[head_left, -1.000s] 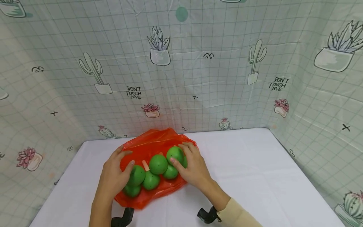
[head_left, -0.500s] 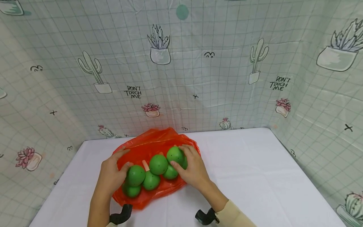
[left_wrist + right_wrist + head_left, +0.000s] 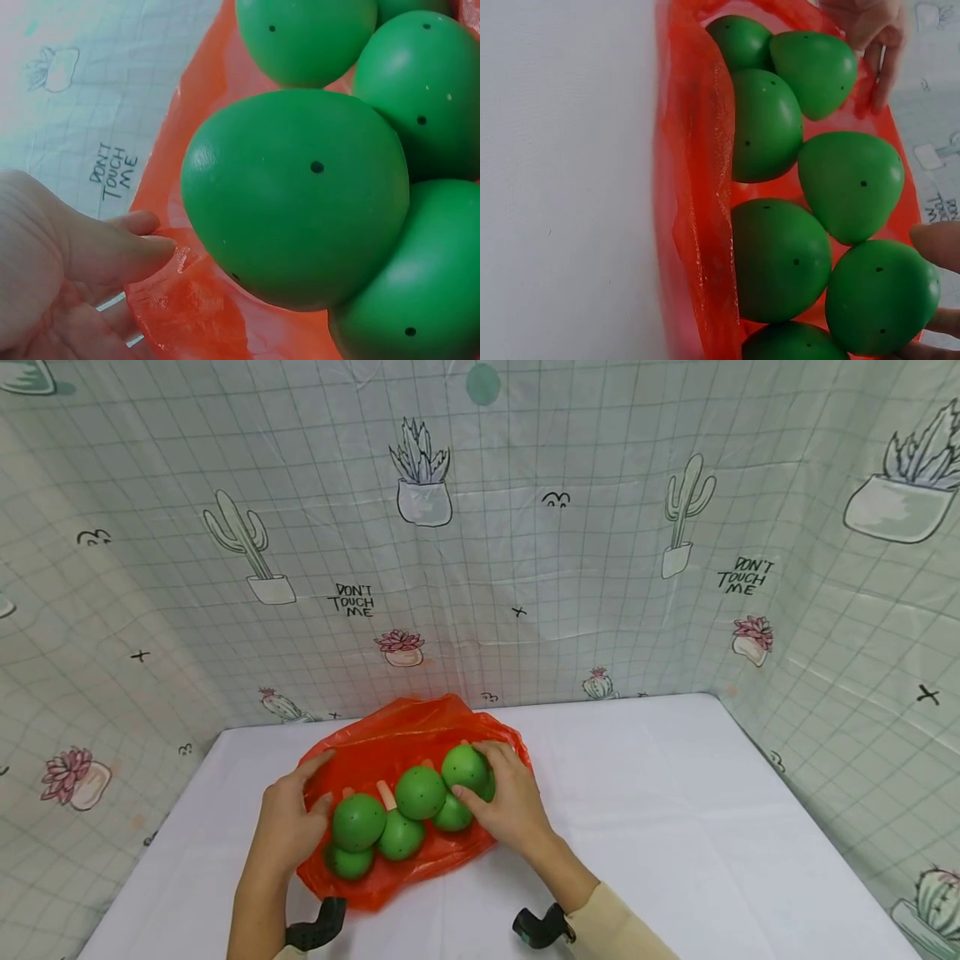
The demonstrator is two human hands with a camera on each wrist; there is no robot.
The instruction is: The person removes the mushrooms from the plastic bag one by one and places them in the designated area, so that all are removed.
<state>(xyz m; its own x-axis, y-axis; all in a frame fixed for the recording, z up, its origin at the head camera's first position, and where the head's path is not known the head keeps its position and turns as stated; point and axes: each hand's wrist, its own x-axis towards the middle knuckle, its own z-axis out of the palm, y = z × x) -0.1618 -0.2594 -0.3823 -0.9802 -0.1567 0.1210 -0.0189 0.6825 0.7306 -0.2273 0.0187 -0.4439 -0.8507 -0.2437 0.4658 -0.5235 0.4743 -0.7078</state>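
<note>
A red plastic bag [image 3: 390,752] lies spread on the white table, with several green rounded things [image 3: 420,793] on it. Black dots mark them, and tan stick-like stems [image 3: 386,795] show on some. My right hand [image 3: 513,802] holds the upper right green dotted ball [image 3: 463,767], thumb on its near side and fingers on its far side. My left hand [image 3: 288,818] is at the bag's left edge, fingers loosely extended. In the left wrist view, its thumb [image 3: 150,255] lies over the red plastic, apart from the nearest green ball [image 3: 300,195]. Some left fingertips are hard to make out.
The white table [image 3: 645,802] extends to the right of the bag. A patterned cloth [image 3: 480,560] with cactus drawings hangs behind and along both sides. Black curved pieces [image 3: 318,927] are at both wrists.
My left hand has shifted left, away from the left green balls, and the bag's left edge has spread outward with it. My right hand stays at the same ball.
</note>
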